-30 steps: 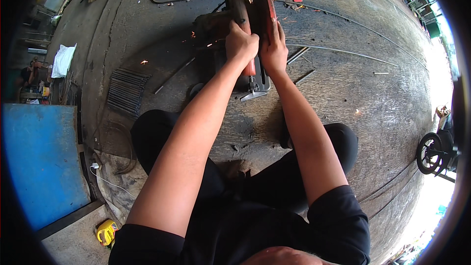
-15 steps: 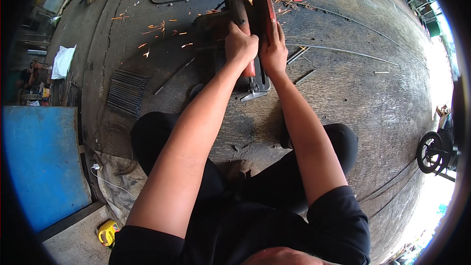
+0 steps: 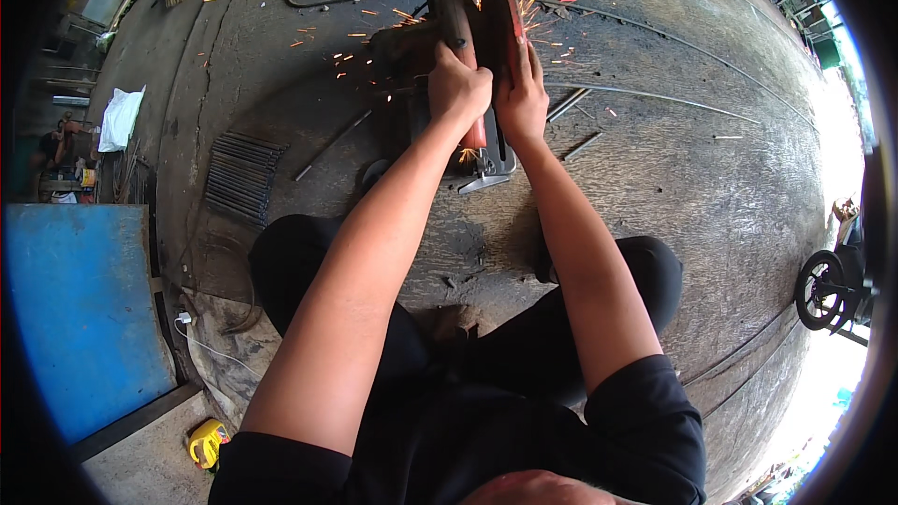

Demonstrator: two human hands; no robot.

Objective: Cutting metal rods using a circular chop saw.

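In front of my knees a cut-off saw point(image 3: 453, 14) stands on the floor, throwing orange sparks beyond and to its left. My left hand point(image 3: 458, 89) is wrapped round its dark-and-red arm. Fingers stretched upward, my right hand point(image 3: 522, 108) lies against the side of the red disc-shaped guard point(image 3: 506, 19). The guard and my hands hide the cutting spot and whatever is being cut. A silver clamp handle point(image 3: 484, 183) sticks out at the near end of the saw base, with a small burst of sparks beside it.
A row of short dark metal rods point(image 3: 245, 178) lies left of the saw, a single rod point(image 3: 333, 144) beside it. Short rod pieces point(image 3: 582, 146) and a long thin rod point(image 3: 664, 105) lie to the right. A blue panel point(image 3: 79, 309) stands far left; a motorcycle wheel point(image 3: 819, 291) shows far right.
The sparks have shifted in pattern, and a small burst now shows near the clamp handle. Both hands and the saw stay in about the same place.
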